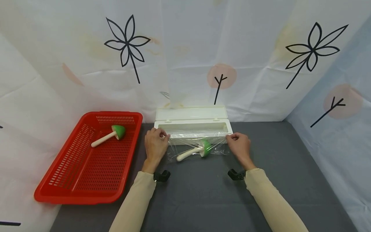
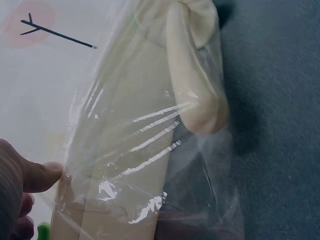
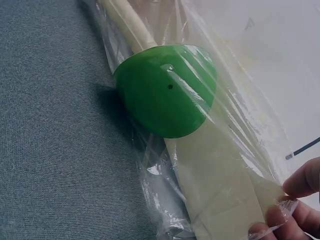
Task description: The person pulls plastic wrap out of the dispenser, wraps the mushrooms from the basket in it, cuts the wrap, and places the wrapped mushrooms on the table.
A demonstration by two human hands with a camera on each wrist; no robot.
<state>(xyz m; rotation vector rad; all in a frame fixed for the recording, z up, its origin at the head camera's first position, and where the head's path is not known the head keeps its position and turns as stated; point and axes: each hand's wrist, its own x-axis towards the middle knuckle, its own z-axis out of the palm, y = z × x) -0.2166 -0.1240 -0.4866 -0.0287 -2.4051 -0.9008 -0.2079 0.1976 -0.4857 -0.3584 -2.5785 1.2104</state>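
Note:
A toy mushroom (image 1: 206,147) with a green cap and long cream stem lies on the grey cloth, stem toward the left. Clear cling film (image 1: 219,149) stretches over it, creased into shiny folds. Behind it stands a white film dispenser box (image 1: 191,123) with its lid raised. My left hand (image 1: 156,145) pinches the film at the box's left front corner. At the right front corner, my right hand (image 1: 240,146) pinches the film's other side between thumb and fingers. In the right wrist view the green cap (image 3: 167,92) shows through the film; the stem (image 2: 195,85) fills the left wrist view.
A red plastic basket (image 1: 78,197) stands to the left, holding a second green-capped mushroom (image 1: 118,131). White printed fabric (image 1: 185,48) hangs behind the box and along both sides. Grey cloth (image 1: 203,199) covers the surface in front of the hands.

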